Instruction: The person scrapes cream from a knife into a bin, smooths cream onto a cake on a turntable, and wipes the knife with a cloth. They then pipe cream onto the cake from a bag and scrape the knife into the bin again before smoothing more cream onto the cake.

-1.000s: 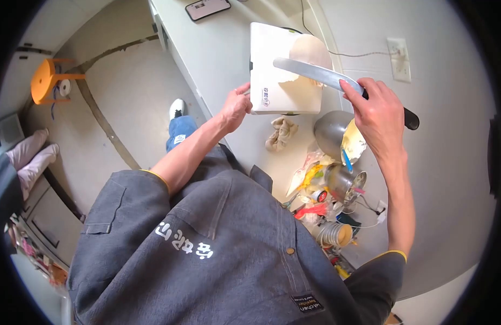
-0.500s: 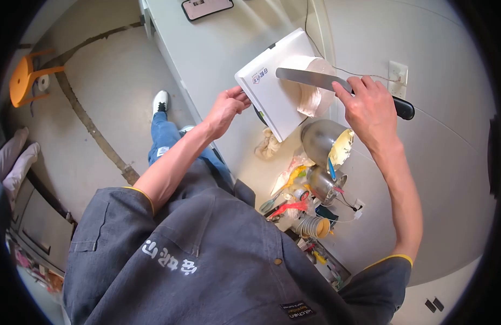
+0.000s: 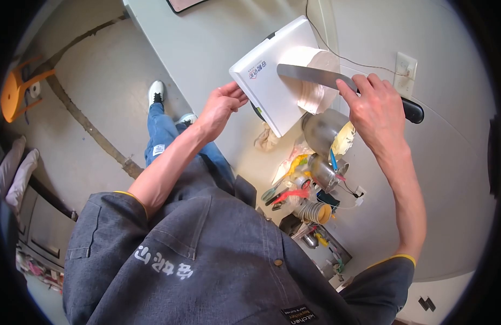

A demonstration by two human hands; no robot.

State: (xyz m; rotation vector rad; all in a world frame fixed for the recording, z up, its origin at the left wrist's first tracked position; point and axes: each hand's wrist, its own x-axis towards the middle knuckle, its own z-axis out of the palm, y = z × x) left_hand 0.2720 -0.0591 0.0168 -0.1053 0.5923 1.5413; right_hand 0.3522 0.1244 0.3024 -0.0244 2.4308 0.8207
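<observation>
While the pale desk (image 3: 207,49) is carrying everything, the white board (image 3: 264,95) is lying on it at an angle, and the round white cake (image 3: 315,92) is standing on the board's right part. Just near of the cake, a metal bowl (image 3: 321,135) is holding pale cream. The long knife (image 3: 307,75) is lying flat across the cake's top. The right hand (image 3: 378,111) is gripping its dark handle with the fingers wrapped shut around it. The left hand (image 3: 220,108) is pinching the board's near-left edge between thumb and fingers.

Judging by this, the top of the cake is being smoothed. The next move is calling for a level blade and light pressure while the left hand is steadying or turning the board.

Something dark is showing under the board's near edge, but it is too hidden to name. The blade is covering part of the cake's top, so the finish there is hard to judge. The clutter of tools and paper cups (image 3: 314,212) nearer on the desk is too small to sort out.
</observation>
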